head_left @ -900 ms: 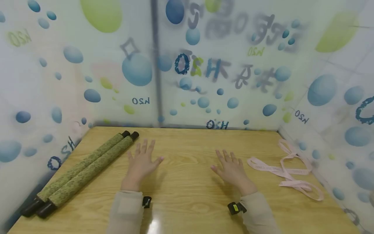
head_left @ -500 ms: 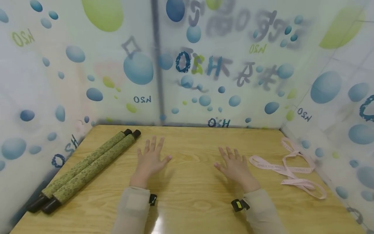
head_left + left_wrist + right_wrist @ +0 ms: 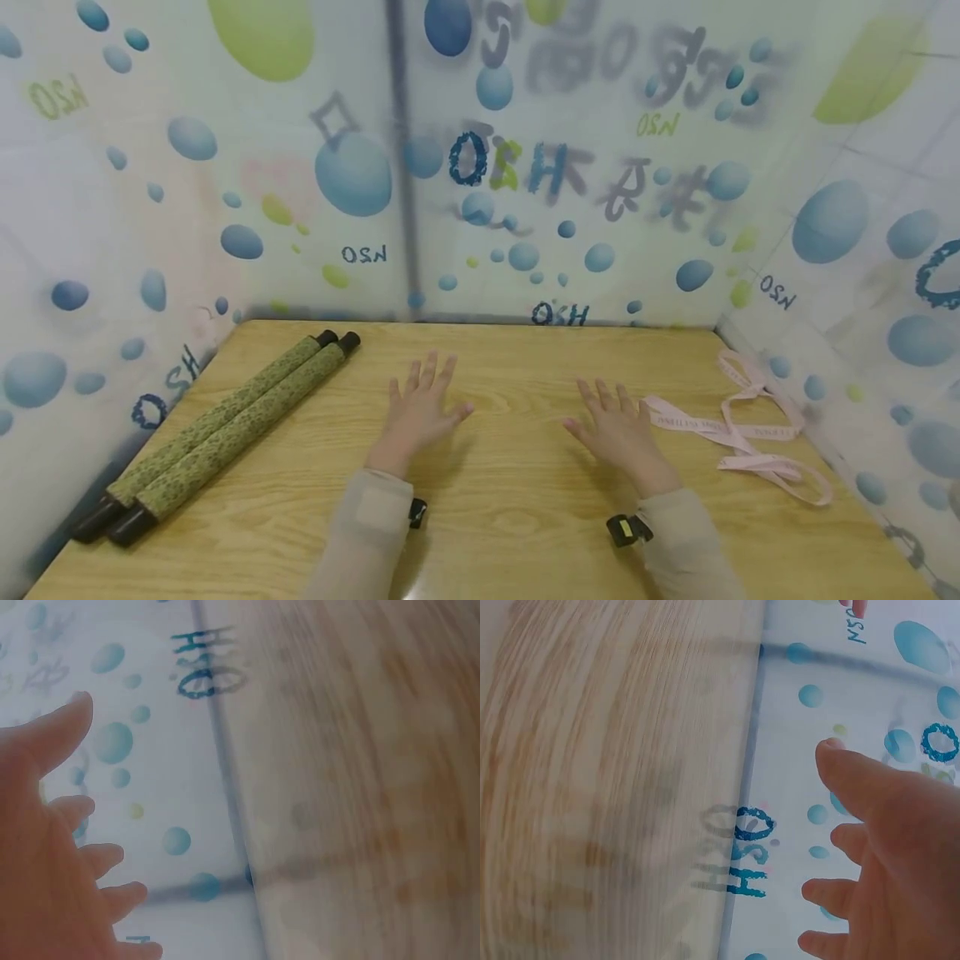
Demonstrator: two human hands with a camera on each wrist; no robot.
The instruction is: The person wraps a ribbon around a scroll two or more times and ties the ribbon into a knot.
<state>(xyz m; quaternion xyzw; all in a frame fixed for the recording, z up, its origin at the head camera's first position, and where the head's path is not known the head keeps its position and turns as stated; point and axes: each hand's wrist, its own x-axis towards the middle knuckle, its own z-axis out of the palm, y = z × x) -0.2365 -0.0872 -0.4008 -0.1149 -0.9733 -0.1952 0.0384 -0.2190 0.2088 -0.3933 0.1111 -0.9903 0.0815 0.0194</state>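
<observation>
My left hand (image 3: 418, 414) hovers over the middle of the wooden table (image 3: 510, 492), fingers spread and holding nothing. To its right my right hand (image 3: 618, 433) is held the same way, fingers apart, with its fingertips close to the near end of a pink ribbon (image 3: 693, 425) in the head view. The printed ribbon lies in loose loops on the right of the table. Two rolled scrolls (image 3: 247, 417) in green patterned cloth with black end knobs lie side by side, slanting along the left. Both wrist views show only the spread hands, tabletop and curtain.
A white curtain (image 3: 525, 225) printed with blue and green bubbles stands behind the table and along both sides. Each sleeve carries a small black wrist camera (image 3: 628, 529).
My left hand has moved to the right, away from the scrolls. The right hand has shifted slightly right, closer to the ribbon. Scrolls and ribbon lie as before.
</observation>
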